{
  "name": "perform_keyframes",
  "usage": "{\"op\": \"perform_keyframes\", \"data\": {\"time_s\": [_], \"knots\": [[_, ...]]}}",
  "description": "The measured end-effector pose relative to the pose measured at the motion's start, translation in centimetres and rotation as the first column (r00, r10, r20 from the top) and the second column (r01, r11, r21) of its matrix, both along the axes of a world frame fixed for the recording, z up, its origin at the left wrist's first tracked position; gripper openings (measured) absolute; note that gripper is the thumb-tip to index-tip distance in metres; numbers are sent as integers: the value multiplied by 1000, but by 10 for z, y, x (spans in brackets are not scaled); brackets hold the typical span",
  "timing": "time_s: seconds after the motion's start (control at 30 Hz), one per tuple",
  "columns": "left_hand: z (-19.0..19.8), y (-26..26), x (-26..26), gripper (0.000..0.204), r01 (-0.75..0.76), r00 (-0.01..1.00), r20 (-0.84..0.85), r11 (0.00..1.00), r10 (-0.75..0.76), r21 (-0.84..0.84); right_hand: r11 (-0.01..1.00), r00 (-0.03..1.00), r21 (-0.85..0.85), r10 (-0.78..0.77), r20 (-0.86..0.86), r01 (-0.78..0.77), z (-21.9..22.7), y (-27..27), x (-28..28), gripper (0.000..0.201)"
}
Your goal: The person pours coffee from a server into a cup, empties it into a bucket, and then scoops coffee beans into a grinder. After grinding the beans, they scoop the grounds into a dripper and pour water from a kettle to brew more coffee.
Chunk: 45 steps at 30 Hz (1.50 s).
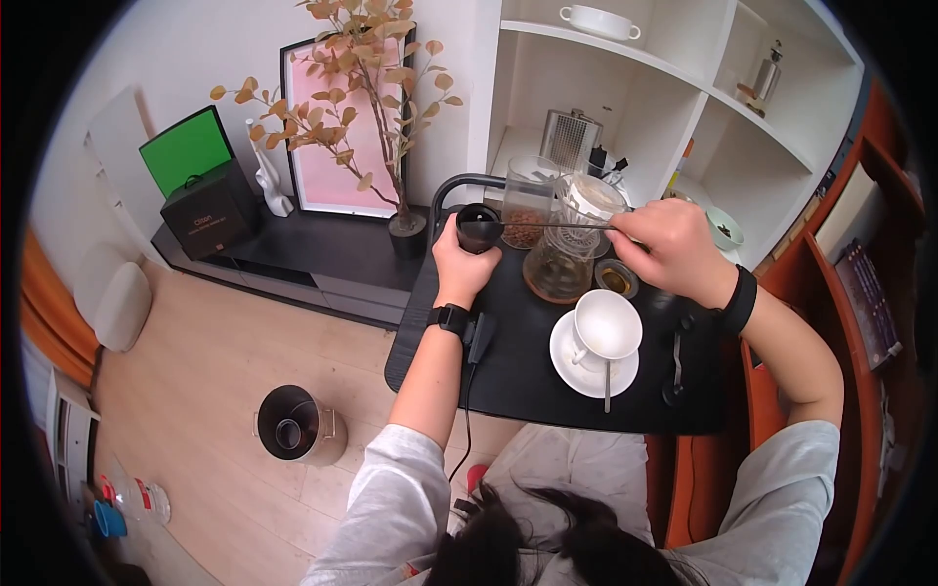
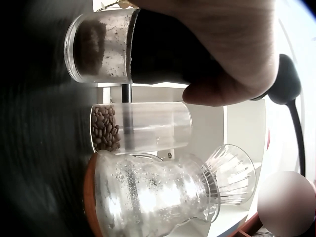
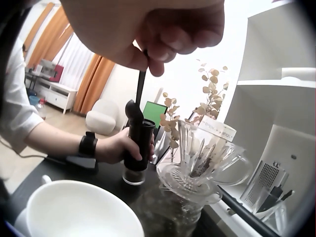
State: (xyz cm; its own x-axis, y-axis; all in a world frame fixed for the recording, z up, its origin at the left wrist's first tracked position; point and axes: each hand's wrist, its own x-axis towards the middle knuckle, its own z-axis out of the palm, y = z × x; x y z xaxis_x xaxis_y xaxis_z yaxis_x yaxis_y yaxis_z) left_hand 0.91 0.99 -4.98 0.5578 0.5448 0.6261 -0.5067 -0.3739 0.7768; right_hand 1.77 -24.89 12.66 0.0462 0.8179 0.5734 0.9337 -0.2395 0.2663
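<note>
My left hand (image 1: 464,269) grips an upright black manual coffee grinder (image 3: 142,140) with its top uncovered. Dark ground coffee shows in the clear chamber (image 2: 98,47) at its base, in the left wrist view. In my right hand (image 1: 674,249), finger and thumb pinch the end of a long-handled black coffee scoop (image 3: 134,112). The scoop's bowl is tipped right at the grinder's mouth. Beside the grinder stands a clear glass jar (image 2: 148,127) with coffee beans at the bottom. A glass carafe (image 2: 143,192) with a ribbed clear dripper (image 3: 190,175) is next to it.
On the black table (image 1: 518,391), a white cup (image 1: 608,324) sits on a saucer (image 1: 567,366) with a spoon (image 1: 607,391). A crank handle (image 1: 676,361) lies to the right, and a small round dish (image 1: 618,277) is by the carafe. White shelves (image 1: 606,59) rise behind; a bin (image 1: 322,439) stands on the floor.
</note>
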Motion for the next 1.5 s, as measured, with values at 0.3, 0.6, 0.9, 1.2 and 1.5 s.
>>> {"op": "perform_keyframes", "data": {"time_s": [0.3,0.6,0.9,1.2,1.5], "knots": [[0,-1,0,36,37,999,-15,999,-37,-32,949,132,-301,-312,-941,97,12,12,5,33],[1,-1,0,38,9,1000,7,997,-9,-73,996,-443,-87,-68,-894,22,7,32,-9,35],[-2,2,2,40,-4,997,-71,991,-5,-132,980,-358,184,197,-913,70,19,35,-2,32],[-4,2,4,40,-10,998,-60,990,2,-138,931,-332,186,291,-898,314,25,49,33,27],[-5,2,6,41,-17,999,-47,992,11,-122,924,-344,105,241,-908,368,8,74,46,30]]}}
